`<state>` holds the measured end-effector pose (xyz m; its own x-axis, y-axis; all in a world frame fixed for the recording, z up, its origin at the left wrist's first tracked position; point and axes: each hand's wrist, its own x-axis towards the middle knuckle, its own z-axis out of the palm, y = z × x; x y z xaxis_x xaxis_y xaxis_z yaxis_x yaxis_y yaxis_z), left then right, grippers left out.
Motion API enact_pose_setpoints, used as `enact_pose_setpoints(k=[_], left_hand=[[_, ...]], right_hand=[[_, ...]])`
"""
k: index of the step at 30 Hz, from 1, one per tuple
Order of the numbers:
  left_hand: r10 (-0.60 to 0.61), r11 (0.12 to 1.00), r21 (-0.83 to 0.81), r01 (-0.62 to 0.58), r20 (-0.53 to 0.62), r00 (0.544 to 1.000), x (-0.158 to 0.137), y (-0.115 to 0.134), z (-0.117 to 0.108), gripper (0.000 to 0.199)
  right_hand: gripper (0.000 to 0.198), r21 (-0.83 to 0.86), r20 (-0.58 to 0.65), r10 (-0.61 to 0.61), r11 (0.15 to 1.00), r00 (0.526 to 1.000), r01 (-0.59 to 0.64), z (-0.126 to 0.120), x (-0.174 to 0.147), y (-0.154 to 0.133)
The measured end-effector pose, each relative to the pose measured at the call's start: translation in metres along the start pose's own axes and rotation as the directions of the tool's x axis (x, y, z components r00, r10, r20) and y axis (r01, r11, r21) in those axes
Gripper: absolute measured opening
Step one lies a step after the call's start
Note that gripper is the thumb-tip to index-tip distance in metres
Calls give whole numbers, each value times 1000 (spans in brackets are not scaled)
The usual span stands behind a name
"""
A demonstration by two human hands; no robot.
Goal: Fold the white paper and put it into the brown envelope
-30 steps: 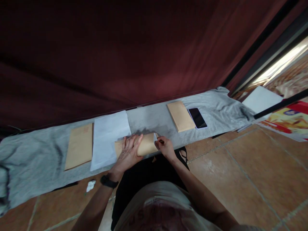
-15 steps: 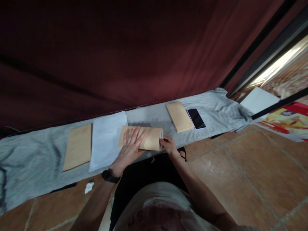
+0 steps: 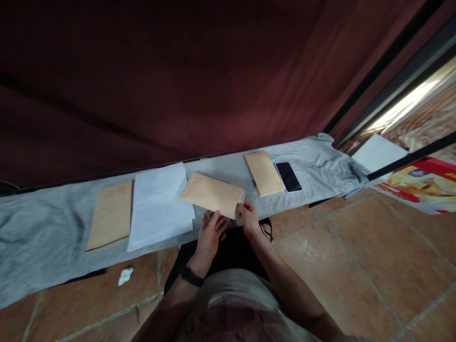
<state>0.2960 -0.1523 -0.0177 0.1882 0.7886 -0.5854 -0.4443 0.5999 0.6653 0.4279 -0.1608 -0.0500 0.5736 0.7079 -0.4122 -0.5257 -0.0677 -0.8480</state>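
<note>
A brown paper envelope (image 3: 213, 192) lies slightly tilted on the grey cloth in front of me, with a strip of white showing at its right end. My right hand (image 3: 249, 217) pinches that right end at its lower corner. At the envelope's lower edge, my left hand (image 3: 211, 232) has its fingers bent and gripping the rim; a black band is on that wrist. White paper sheets (image 3: 158, 206) lie just left of the envelope, partly under its left end.
Another brown envelope (image 3: 111, 213) lies at the left. To the right are a further brown envelope (image 3: 264, 173) and a phone (image 3: 288, 176). The long bench with grey cloth (image 3: 46, 232) runs along a dark red curtain (image 3: 199, 85). A white scrap (image 3: 125, 276) is on the tiled floor.
My left hand has come off the envelope's top and moved right and down to its lower edge. The envelope has turned, its left end swinging away from me. My right hand stays at its right end.
</note>
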Motion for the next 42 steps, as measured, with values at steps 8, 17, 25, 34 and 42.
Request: enact_pose_setpoints(k=[8,17,25,34,42], left_hand=[[1,1000,-10,-1,50,999,0,-3,15,24],[0,1000,3,0,52,999,2,-4,13,25],[1,999,45,-3,48,999,5,-5,15,28],[-5,992,125,2,24,1000,17,-4,11,28],[-14,992,122,13,12,1000,24,2,8,27]], right_hand=[[30,29,-4,-22,999,1000,22,3,-8,2],[32,38,-13,-30,999,999,31,2,-9,4],[33,20,-26,-13,1000,1000,14,1,-9,5],[31,12,40,34,999,999,-35,0,-10,4],[30,26,141,77,996,987,-82,-2,-12,1]])
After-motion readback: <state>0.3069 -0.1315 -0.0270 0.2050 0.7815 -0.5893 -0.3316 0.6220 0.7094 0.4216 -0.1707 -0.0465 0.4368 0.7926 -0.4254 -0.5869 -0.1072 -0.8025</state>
